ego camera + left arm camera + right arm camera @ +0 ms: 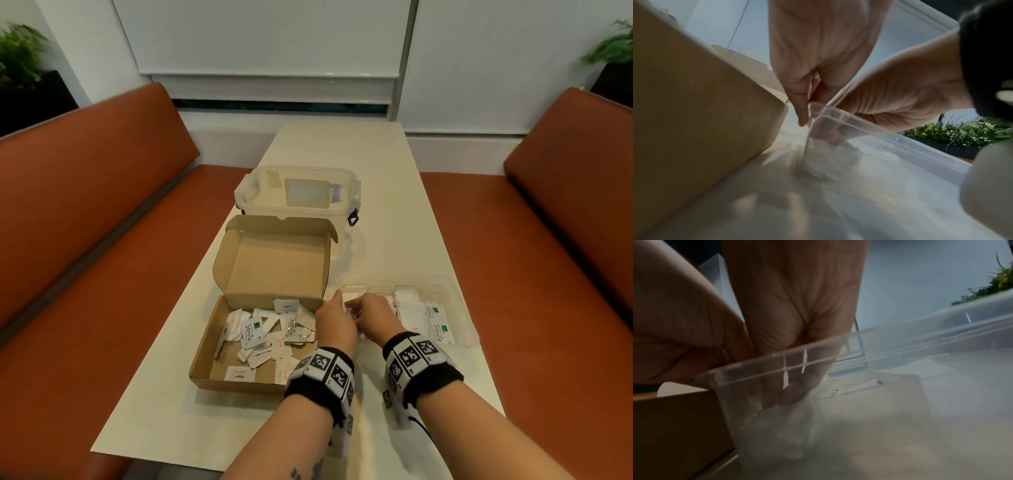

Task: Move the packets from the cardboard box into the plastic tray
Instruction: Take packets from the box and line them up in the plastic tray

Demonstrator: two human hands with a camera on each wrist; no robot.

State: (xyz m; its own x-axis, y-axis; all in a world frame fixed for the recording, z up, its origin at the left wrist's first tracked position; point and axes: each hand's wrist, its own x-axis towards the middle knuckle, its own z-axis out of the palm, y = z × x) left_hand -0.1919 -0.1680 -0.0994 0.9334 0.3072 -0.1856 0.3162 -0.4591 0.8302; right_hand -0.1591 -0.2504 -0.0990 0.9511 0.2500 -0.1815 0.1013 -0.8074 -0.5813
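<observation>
The open cardboard box (205, 363) holds several white packets (263, 334), some marked Stevia. Right of it lies the clear plastic tray (469, 329) with packets in its compartments. Both hands meet over the tray's left end. My left hand (337, 322) has one digit pointing straight down outside the tray corner (812, 105); its other fingers go behind the hazy wall, and what they hold is hidden. My right hand (371, 317) reaches into the end compartment, fingertips (793, 395) bunched on a pile of white packets (785, 431).
A lidded clear plastic container (298, 195) stands behind the box's raised lid (274, 260). The narrow white table (376, 171) runs between two orange benches (102, 240). The box wall (694, 113) stands close beside the tray. Plants stand at both far corners.
</observation>
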